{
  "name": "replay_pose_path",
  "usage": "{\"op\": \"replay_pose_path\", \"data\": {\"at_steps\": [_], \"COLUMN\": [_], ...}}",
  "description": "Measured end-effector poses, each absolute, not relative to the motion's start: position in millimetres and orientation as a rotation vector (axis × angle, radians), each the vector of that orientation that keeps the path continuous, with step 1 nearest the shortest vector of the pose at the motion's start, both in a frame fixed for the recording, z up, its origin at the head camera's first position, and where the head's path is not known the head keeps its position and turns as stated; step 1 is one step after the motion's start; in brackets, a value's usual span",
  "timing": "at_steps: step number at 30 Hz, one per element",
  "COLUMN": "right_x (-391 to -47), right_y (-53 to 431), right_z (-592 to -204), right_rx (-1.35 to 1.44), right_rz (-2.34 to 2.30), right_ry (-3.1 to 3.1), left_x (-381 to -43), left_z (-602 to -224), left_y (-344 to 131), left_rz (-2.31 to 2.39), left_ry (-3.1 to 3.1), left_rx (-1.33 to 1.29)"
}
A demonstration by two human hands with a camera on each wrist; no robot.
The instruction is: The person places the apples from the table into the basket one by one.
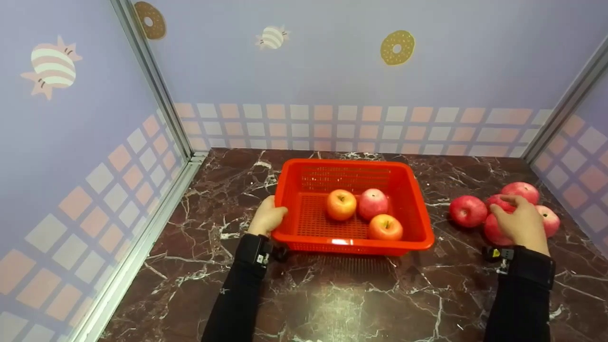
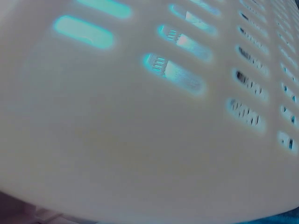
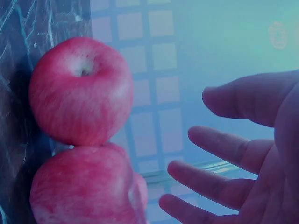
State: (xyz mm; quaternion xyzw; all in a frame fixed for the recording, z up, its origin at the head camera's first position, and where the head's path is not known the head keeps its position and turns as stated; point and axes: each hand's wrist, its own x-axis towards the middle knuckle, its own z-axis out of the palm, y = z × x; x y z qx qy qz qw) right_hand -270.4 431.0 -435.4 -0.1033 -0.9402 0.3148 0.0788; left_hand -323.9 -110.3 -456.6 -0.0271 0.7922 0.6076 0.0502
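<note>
My left hand [image 1: 268, 216] grips the left rim of a red plastic basket [image 1: 342, 247], its thumb over the edge. Three apples lie inside: a yellow-orange apple [image 1: 341, 205], a pink apple [image 1: 373, 204] and an orange apple [image 1: 385, 227] near the front. The slotted basket wall [image 2: 121, 126] fills the left wrist view in washed-out colours. Over a cluster of several red apples at the right hovers my right hand [image 1: 522, 223], partly covering them. In the right wrist view its fingers [image 3: 215, 184] are spread, apart from a red apple [image 3: 81, 93] and another apple [image 3: 84, 186] below it.
A dark red marbled tabletop [image 1: 361, 304] carries everything. Behind it rises a lilac wall [image 1: 323, 71] with a checkered band, and side panels stand left and right. One red apple [image 1: 468, 211] sits at the cluster's left edge, towards the basket.
</note>
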Motion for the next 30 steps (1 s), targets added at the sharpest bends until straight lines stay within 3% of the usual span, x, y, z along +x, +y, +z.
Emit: {"op": "replay_pose_path", "data": {"at_steps": [30], "right_x": [-274], "right_y": [445], "right_z": [-466], "right_rx": [-0.388], "right_rz": [0.919], "right_ry": [-2.888], "left_x": [-323], "left_z": [-456], "left_y": [-110], "left_rz": [1.851], "left_ry": [2.445], "left_rx": [-0.070]}}
